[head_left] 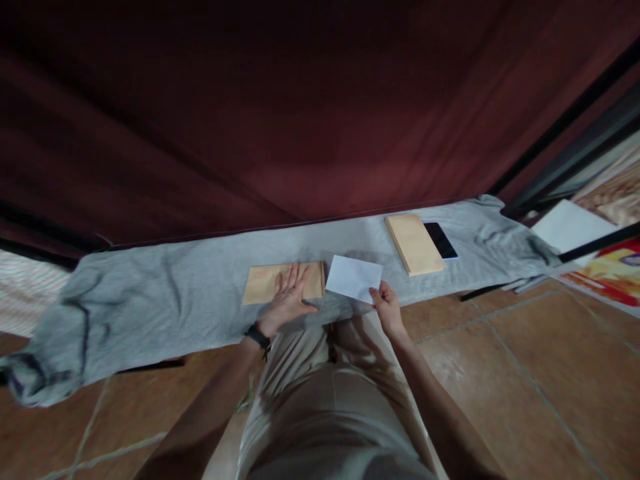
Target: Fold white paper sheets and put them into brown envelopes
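My left hand (289, 297) lies flat with fingers spread on a tan paper envelope (260, 283), which rests on a grey cloth. The envelope's right end points toward a folded white sheet of paper or card (353, 277). My right hand (386, 303) pinches that white sheet by its lower right corner, thumb on top. The sheet's left edge is close to the envelope's right end; whether they touch I cannot tell. Farther right lies a stack of tan envelopes (420, 247), apart from both hands.
A grey cloth (210, 247) covers the long narrow surface. A dark flat tablet or phone (440, 240) lies partly beside the envelope stack. A dark red curtain (300, 133) hangs behind. White paper (573, 227) and a red-yellow printed item (615, 270) are at far right.
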The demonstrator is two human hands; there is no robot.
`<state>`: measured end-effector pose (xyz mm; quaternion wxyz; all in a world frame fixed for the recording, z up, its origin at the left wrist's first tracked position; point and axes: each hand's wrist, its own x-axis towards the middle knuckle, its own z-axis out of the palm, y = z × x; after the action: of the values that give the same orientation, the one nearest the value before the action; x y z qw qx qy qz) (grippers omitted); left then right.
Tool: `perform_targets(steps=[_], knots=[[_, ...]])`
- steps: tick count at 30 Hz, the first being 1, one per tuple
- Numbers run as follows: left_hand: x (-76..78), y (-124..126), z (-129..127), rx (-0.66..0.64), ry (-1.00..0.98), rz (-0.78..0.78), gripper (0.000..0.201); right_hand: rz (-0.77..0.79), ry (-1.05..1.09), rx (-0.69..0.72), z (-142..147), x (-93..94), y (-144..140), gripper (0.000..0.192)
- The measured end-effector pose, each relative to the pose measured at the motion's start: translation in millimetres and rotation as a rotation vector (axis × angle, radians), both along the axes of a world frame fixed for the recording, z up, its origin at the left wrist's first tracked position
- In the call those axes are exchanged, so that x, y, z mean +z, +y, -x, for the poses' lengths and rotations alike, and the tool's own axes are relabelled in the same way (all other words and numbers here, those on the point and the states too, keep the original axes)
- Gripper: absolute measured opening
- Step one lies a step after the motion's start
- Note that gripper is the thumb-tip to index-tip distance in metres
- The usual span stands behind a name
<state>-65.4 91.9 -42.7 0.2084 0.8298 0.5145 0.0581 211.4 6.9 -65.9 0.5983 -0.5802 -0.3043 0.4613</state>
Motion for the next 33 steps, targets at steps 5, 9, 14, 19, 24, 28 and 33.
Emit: perform_targets(steps=[5, 9, 14, 19, 24, 28, 33], knots=[[-0.9, 32, 4, -0.079, 0.131, 0.097, 0.129, -0.010, -0.003, 0.023, 2, 0.6, -2, 0.034], [4.6, 41, 5, -0.103, 0.141, 0.130, 0.128, 0.005, 0.032, 0.027, 3, 2.4, -4, 0.031], [11.0, 46, 5, -0.142, 0.146, 0.120, 0.125, 0.007, 0.009, 0.029, 7, 5.5, 1, 0.031], [10.7, 49, 4, -0.155, 0.147, 0.054, 0.126, -0.030, -0.051, 0.046, 12, 9.6, 5, 0.028], [9.5, 44, 4, -0.149, 0.154, -0.007, 0.126, -0.067, -0.271, 0.034, 12, 7.9, 7, 0.030], [8.0, 36, 3, -0.118, 0.143, -0.070, 0.128, -0.081, -0.495, 0.036, 12, 12.2, 6, 0.031], [5.0, 30, 4, -0.088, 0.112, -0.147, 0.128, -0.091, -0.706, 0.039, 12, 23.8, 5, 0.032]])
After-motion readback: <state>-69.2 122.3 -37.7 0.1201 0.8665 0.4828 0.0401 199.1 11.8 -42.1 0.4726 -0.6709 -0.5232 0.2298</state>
